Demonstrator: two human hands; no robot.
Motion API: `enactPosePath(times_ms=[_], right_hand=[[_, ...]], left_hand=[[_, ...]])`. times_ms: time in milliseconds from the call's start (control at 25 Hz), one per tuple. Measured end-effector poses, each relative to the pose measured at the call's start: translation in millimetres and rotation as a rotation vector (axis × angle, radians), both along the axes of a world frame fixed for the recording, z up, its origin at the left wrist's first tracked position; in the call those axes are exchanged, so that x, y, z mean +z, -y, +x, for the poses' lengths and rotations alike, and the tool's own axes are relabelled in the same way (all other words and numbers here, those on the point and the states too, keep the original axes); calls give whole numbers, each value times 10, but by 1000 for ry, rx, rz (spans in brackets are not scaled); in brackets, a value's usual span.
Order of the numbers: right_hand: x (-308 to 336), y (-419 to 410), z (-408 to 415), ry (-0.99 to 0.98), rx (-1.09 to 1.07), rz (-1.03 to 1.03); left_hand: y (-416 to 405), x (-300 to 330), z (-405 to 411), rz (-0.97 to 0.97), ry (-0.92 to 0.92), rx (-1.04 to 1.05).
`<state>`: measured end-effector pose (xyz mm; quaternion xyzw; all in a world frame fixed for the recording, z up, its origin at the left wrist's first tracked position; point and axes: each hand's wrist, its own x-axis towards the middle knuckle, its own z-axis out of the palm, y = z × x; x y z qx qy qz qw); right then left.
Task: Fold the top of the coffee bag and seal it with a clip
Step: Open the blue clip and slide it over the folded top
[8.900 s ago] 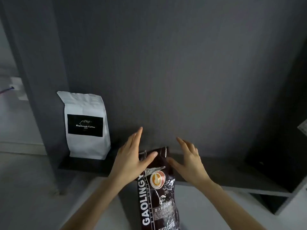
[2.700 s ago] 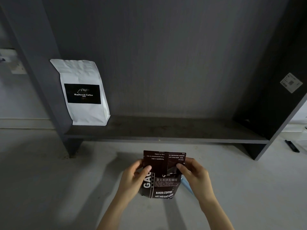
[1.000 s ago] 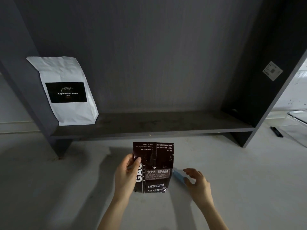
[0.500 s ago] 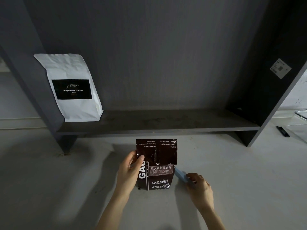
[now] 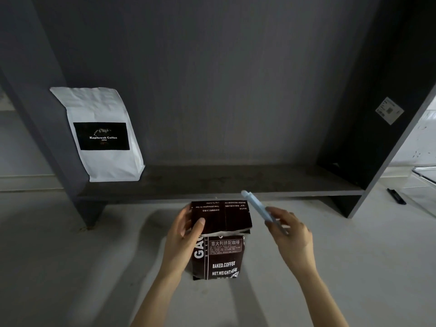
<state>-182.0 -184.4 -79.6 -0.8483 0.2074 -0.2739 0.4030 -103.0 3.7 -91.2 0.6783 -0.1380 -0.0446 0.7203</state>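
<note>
A dark brown coffee bag [image 5: 220, 253] stands on the pale floor in front of me, its top folded down over the front so the flap's print reads upside down. My left hand [image 5: 182, 234] grips the bag's left side, thumb pressed on the folded flap. My right hand [image 5: 291, 237] is raised to the right of the bag and holds a long light-blue clip [image 5: 258, 207]. The clip points up and left, its tip just above the flap's upper right corner, apart from the bag.
A white coffee bag [image 5: 103, 135] with a black label leans at the left end of a low dark shelf [image 5: 236, 182]. Dark upright panels flank the shelf. A small black object [image 5: 396, 195] lies on the floor at far right.
My right hand picked the blue clip up from the floor beside the bag and lifted it toward the folded top. My left hand kept holding the fold down.
</note>
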Motion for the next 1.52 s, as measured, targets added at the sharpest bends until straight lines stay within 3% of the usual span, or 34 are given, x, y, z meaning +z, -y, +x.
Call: enactPosePath(times_ms=[200,520,1000,1280,1520], right_hand=[[360,-198,19,111,213,-64],[228,-322,76,110,400,-181],[66,-356,83,103,435,-239],[55,-364,71,153,362,-479],[11,-372,62,155,421,-443]], left_hand=[[-27,201,47,24,86,-22],[16,317,-24,68,155,-44],[63,305,-15,28,117,114],[85,296,-9,0,44,140],[120,308,-36,-37,8,192]])
